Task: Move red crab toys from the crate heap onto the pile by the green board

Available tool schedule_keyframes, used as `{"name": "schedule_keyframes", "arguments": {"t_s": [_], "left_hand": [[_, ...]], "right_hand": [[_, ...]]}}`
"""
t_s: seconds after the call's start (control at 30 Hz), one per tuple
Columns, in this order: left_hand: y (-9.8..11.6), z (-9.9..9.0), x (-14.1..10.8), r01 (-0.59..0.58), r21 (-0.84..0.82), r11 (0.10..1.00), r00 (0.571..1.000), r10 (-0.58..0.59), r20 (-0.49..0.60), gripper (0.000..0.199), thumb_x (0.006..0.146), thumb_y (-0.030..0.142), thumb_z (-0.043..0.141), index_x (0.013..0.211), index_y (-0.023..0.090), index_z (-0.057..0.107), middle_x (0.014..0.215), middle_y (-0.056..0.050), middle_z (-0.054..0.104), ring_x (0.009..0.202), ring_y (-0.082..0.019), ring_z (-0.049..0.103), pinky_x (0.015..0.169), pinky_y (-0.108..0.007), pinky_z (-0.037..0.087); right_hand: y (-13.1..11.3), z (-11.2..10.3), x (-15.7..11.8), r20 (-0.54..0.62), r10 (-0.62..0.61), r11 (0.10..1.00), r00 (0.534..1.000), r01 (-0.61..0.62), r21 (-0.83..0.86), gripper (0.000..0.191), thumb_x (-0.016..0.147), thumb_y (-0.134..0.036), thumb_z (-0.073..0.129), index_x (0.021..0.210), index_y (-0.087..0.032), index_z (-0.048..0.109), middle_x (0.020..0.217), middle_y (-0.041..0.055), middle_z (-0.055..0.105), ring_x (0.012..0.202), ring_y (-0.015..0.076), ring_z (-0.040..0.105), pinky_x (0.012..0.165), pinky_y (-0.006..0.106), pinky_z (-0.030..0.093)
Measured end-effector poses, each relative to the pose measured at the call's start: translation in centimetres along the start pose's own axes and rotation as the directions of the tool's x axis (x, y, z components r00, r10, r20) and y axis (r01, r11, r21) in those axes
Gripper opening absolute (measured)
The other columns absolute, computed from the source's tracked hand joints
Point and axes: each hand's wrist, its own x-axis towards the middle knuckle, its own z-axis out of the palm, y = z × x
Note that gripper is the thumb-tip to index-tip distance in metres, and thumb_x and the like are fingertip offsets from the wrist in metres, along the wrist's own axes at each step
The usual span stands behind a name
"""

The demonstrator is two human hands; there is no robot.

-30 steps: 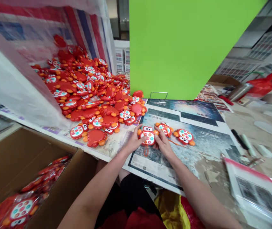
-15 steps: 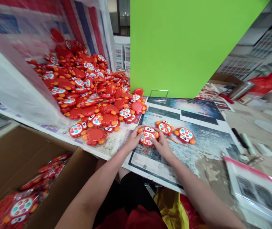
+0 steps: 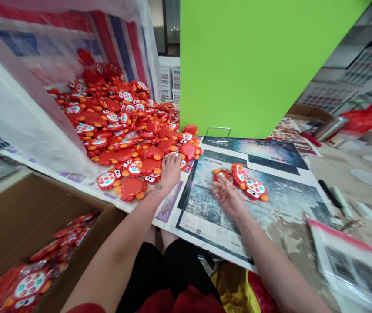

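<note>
My left hand (image 3: 170, 170) is at the front right edge of a heap of red crab-shaped toys (image 3: 151, 166), its fingers closed over one crab toy (image 3: 182, 164) with white face and coloured buttons, partly hidden beneath it. Over the dark printed board (image 3: 202, 204), my right hand (image 3: 229, 195) is open, palm turned partly up, with nothing in it. Just beyond its fingertips a crab toy (image 3: 239, 174) stands tilted against its neighbours. One of them (image 3: 256, 188) lies face up on the right; another (image 3: 222, 174) is partly covered by my fingers.
A cardboard box (image 3: 107, 226) at lower left holds bagged crab toys (image 3: 29, 284). A tall green panel (image 3: 254, 65) rises behind the board, with a wire stand (image 3: 218, 134) at its foot. Clear plastic bags (image 3: 349, 261) and a black-handled tool (image 3: 329, 193) lie at right.
My right hand let go of the crab toy, which now rests with the other two on the board. My left hand moved left and away from me onto the heap.
</note>
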Motion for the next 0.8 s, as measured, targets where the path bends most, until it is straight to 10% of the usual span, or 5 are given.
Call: {"name": "schedule_keyframes", "arguments": {"t_s": [0.17, 0.47, 0.63, 0.8], "left_hand": [[-0.4, -0.5, 0.4, -0.059, 0.064, 0.996, 0.996, 0.054, 0.073, 0.044, 0.085, 0.004, 0.040, 0.125, 0.018, 0.056, 0.138, -0.016, 0.050, 0.132, -0.029, 0.042, 0.109, -0.052, 0.034], [6.1, 1.5, -8.3, -0.530, -0.272, 0.803, 0.829, 0.559, 0.034, 0.038, 0.092, 0.011, 0.043, 0.124, 0.026, 0.056, 0.137, -0.006, 0.055, 0.137, -0.021, 0.038, 0.118, -0.048, 0.024], [4.9, 1.5, -8.5, -0.150, -0.304, 0.941, 0.986, 0.165, 0.024, 0.058, 0.082, 0.023, 0.065, 0.136, 0.020, 0.043, 0.141, -0.015, 0.048, 0.132, -0.031, 0.042, 0.109, -0.051, 0.034], [4.4, 1.4, -7.9, 0.014, -0.493, 0.870, 0.954, 0.135, 0.267, 0.070, 0.076, 0.037, 0.072, 0.136, 0.019, 0.040, 0.121, -0.013, 0.062, 0.114, -0.030, 0.057, 0.101, -0.048, 0.042]], "right_hand": [[0.8, 2.0, -0.8, 0.224, 0.130, 0.988, 0.966, -0.107, -0.111, 0.057, 0.073, -0.050, 0.075, 0.121, -0.024, 0.059, 0.109, 0.0078, 0.071, 0.086, 0.0200, 0.070, 0.075, 0.035, 0.057], [1.1, 1.7, -0.4, 0.042, 0.053, 0.994, 0.998, -0.049, -0.096, 0.060, 0.077, -0.059, 0.066, 0.128, -0.030, 0.054, 0.117, 0.0050, 0.068, 0.095, 0.0226, 0.069, 0.073, 0.038, 0.059], [1.0, 1.9, -0.6, 0.030, -0.016, 0.998, 0.999, 0.018, -0.061, 0.060, 0.075, -0.048, 0.072, 0.129, -0.031, 0.054, 0.125, 0.0035, 0.064, 0.101, 0.0212, 0.066, 0.086, 0.037, 0.056], [0.9, 1.8, -0.5, -0.010, -0.072, 0.996, 0.997, 0.072, -0.045, 0.076, 0.069, -0.041, 0.077, 0.137, -0.034, 0.044, 0.132, 0.0036, 0.059, 0.105, 0.0211, 0.064, 0.084, 0.036, 0.057]]}}
